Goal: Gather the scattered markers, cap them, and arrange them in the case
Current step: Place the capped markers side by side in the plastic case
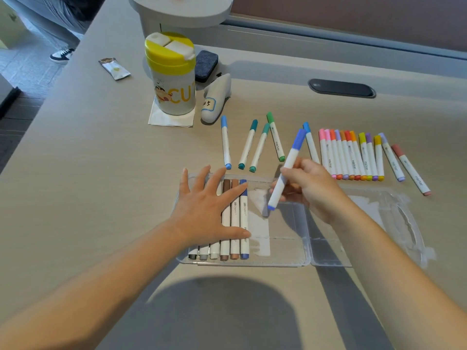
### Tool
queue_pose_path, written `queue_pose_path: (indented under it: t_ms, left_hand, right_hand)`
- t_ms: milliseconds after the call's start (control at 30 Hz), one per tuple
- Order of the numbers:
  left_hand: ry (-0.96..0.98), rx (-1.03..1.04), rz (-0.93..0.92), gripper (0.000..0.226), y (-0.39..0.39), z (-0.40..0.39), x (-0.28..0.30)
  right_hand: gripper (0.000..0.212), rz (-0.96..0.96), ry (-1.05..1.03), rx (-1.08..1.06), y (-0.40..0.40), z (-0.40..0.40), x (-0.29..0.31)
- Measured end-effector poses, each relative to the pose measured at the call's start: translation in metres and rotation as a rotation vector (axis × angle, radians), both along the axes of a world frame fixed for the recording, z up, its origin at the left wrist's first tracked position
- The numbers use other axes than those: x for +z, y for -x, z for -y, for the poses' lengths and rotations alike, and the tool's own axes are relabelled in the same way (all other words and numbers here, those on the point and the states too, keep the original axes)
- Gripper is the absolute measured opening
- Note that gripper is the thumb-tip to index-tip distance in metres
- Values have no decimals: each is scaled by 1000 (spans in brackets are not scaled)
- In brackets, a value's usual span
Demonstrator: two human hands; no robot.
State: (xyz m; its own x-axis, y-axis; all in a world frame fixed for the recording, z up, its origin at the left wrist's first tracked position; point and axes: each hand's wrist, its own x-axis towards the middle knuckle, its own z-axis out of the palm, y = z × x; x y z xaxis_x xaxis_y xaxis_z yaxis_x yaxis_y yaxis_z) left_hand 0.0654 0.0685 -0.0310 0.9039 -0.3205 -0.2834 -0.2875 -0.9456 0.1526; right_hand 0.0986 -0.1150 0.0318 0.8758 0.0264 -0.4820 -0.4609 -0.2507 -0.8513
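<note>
Markers already packed [235,218] lie side by side at the left end of the clear case [285,261], and the left hand [209,210] lies flat across them with fingers spread — most likely to keep the row pressed together and stop it rolling into the free space. The right hand [310,188] pinches a blue marker [286,170] by its barrel, capped at both ends and tilted with its lower end down over the bare part of the case, just right of the packed row; that slant looks like the approach for laying it in next. The case's lid [379,223] lies folded open to the right, out of the way. Beyond the case, on the table [101,173], four blue and green markers [252,145] lie loosely fanned, another blue one stands behind the held marker, and a tight row of pink, orange, yellow and purple markers [353,155] waits further right — apparently sorted by colour so they can go in one after another. All that I can see wear caps.
</note>
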Motion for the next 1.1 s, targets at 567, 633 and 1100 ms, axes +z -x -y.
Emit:
queue_pose_path:
  t_ms: [567, 633, 1100]
  left_hand:
    - [180, 42, -9, 78, 0, -12, 11]
    - [171, 40, -12, 83, -2, -9, 13]
    - [-39, -99, -3, 101, -12, 17, 5]
  right_hand:
    - [20, -122, 273, 304, 25, -21, -23]
    - [23, -84, 313, 296, 25, -21, -22]
    - [40, 412, 584, -196, -39, 27, -33]
